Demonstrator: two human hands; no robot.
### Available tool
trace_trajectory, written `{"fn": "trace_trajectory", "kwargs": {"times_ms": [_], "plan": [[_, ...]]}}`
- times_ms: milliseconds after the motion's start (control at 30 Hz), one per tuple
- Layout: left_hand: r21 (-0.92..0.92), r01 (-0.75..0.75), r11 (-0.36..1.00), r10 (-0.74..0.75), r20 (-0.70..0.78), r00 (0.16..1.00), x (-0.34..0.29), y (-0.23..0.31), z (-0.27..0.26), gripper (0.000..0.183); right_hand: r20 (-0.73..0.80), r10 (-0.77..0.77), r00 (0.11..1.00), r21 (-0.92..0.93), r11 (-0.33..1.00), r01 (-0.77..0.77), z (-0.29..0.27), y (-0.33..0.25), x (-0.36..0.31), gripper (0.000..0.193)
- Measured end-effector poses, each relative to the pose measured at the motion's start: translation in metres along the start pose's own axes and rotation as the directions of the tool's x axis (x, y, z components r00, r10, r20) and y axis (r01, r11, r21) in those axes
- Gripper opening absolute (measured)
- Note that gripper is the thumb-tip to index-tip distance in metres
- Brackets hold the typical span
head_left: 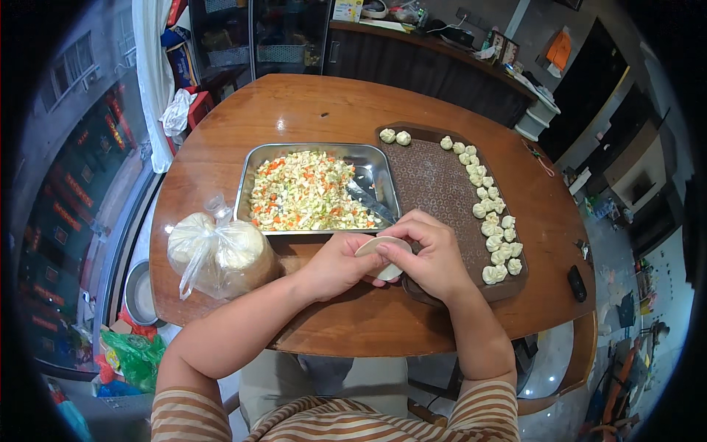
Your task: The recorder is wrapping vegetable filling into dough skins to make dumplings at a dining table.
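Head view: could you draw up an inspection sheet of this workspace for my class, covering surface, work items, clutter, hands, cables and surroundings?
Surface: wooden table, glossy.
Work items: dough wrapper in the hands; metal tray with chopped filling and a flat utensil; brown tray with dumplings, mostly along its right side; tied clear bag of pale contents.
Clutter: black object at the table's right edge; use unclear.
Hands: left hand and right hand both grip the wrapper.
Cables: pale cable on the back counter.
Surroundings: window left; glass-front cabinet behind; green plastic bag low at left.
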State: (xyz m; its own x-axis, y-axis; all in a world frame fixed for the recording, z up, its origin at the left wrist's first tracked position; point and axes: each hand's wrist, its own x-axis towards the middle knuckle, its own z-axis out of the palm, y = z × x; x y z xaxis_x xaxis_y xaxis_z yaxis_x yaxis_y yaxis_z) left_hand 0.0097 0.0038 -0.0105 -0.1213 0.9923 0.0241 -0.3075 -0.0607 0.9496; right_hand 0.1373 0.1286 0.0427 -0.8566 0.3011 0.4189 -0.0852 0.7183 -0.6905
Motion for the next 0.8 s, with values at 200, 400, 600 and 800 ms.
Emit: {"fn": "trace_trajectory", "kwargs": {"times_ms": [200,400,600,800], "plan": [[0.042,0.032,0.999,-0.032,0.015,0.999,0.0002,0.0038,-0.0009,0.019,-0.012,-0.035,0.999,-0.060,0.998,0.035,0.0003,0.0063,-0.0005,0.011],[-0.017,0.042,0.999,-0.042,-0.026,0.999,0.0004,0.0035,0.0031,0.021,-0.046,-0.019,0.999,-0.062,0.998,0.016,-0.0021,0.0041,-0.0013,0.010],[0.003,0.019,1.000,-0.019,-0.018,1.000,0.0000,0.0008,-0.0014,0.023,-0.003,0.007,1.000,-0.022,1.000,-0.007,-0.0054,0.0022,0.0004,0.010],[-0.067,0.007,0.998,-0.007,-0.005,1.000,0.0020,-0.0028,-0.0029,0.024,-0.006,0.068,0.998,0.001,0.998,-0.068,-0.0067,0.0000,0.0006,0.010]]}}
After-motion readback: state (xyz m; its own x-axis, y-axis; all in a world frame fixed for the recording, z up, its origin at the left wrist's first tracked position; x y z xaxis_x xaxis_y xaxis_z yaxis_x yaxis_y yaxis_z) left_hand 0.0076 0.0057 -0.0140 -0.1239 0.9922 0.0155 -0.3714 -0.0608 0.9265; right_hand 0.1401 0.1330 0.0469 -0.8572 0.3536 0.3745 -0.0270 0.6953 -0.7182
